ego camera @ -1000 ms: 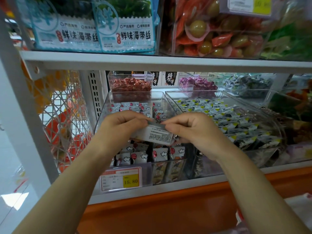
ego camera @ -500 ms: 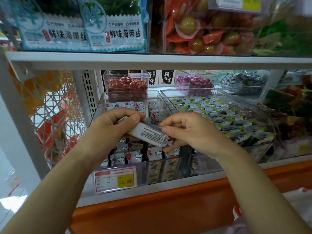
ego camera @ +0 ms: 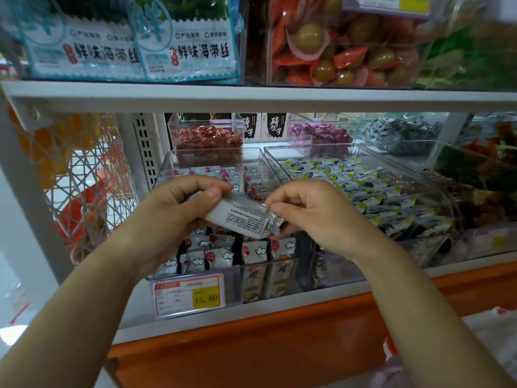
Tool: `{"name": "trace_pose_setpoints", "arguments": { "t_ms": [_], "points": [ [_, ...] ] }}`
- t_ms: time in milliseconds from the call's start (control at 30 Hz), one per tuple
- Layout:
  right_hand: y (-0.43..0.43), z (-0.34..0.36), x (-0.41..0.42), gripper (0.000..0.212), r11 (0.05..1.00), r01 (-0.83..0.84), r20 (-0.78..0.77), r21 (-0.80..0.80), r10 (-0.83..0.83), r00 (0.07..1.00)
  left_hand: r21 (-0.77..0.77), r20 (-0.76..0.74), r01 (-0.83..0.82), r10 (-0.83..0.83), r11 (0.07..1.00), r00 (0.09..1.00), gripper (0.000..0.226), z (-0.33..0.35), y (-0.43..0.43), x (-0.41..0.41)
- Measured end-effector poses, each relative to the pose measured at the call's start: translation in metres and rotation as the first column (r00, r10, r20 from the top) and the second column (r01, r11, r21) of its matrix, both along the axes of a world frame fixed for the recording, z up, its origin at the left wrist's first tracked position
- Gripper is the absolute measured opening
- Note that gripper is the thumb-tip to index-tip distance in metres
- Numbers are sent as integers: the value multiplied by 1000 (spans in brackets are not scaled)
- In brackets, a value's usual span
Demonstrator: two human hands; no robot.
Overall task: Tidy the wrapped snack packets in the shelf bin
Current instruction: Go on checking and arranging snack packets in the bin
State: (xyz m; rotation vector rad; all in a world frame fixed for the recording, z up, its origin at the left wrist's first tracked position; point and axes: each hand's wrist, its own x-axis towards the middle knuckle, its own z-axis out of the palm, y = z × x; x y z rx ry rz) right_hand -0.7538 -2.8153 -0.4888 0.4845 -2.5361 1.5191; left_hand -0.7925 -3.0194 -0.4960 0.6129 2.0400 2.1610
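Both hands, left hand [ego camera: 167,217] and right hand [ego camera: 313,217], pinch one snack packet [ego camera: 243,217] above the clear bin [ego camera: 251,278] of packets.

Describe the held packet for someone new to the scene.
Find the clear bin with the 15.80 price tag on the lower shelf. Above it, left hand and right hand hold one packet between them. Unlike the balloon-printed packets below, it shows a white back with black print.
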Motion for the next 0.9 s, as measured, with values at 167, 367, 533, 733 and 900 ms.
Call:
{"name": "trace_pose_setpoints", "arguments": {
  "t_ms": [167,367,533,733,900],
  "points": [
    [0,-2,-1,15,998,6,14,-56,-5,1000,12,7,-4,4,1000,1000,22,-1,0,0],
    [-10,-6,-2,34,986,22,22,-166,-18,1000,12,-3,-309,309,951,951,23,-6,11,-8],
    [-19,-8,-13,35,962,271,-258,-46,-273,927,51,33,-286,285,957,958,26,2,31,-11],
    [19,1,-38,11,773,491,-126,-402,-578,806,-530,-432,-413,183,741,883,34,17,51,-56],
    [25,-4,-52,13,726,516,-106,-454,-620,778,-819,-506,-449,-84,357,858,34,0,74,-115]
  ]
}}
